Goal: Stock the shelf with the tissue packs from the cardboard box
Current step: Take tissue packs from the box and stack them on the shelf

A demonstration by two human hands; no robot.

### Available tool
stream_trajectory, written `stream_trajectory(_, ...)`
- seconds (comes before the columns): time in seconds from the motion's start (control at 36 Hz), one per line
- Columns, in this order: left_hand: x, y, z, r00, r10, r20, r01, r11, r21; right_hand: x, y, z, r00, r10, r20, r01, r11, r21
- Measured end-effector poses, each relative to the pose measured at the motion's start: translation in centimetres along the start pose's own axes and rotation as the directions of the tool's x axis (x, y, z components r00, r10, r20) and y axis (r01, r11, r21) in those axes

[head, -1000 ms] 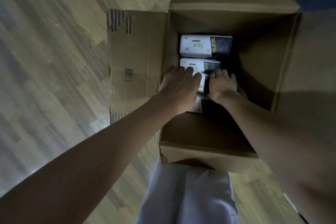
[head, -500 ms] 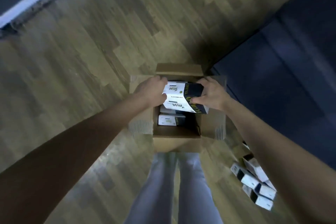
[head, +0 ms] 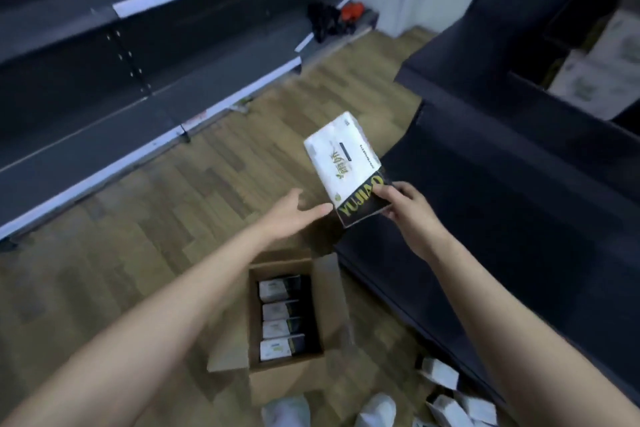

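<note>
Tissue pack pinched at its dark end by the right hand; left hand spread just beside it; such an end-only hold could let it droop and slip.

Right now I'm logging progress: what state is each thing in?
Tissue pack: lifted, tilted.
Right hand: pinches the pack's dark end.
Left hand: open, beside the pack.
Cardboard box: open, four packs visible inside.
</note>
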State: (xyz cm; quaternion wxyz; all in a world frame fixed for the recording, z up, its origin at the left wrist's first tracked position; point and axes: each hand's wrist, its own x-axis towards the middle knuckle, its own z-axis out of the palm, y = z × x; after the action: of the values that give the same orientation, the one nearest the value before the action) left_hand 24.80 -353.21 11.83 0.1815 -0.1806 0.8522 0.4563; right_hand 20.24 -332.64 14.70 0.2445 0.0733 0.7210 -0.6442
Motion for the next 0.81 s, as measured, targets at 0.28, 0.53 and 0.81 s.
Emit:
stream_trajectory(0.28,-5.2,13.6,2.9,0.964,0.265,0.019,-0.216,0.823,-0.525,-7.0,-5.6,-10.4,0.987,-0.127,0.094,0.132,0.990,-0.050)
stream_trajectory(0.53,-9.1,21.4,3.5,0.915,0.400,-0.049,-0.366,0.776,-0.514,-11.8,-11.9,-18.9,0.949,-0.310,0.051,0.312,0.950,-0.029)
stream_trajectory(0.81,-10.2,28.2,9.8,0.908,0.392,0.145,-0.270,0.815,-0.512,-15.2,-11.2,-26.3,0.913,-0.400,-0.085,0.369,0.895,-0.251)
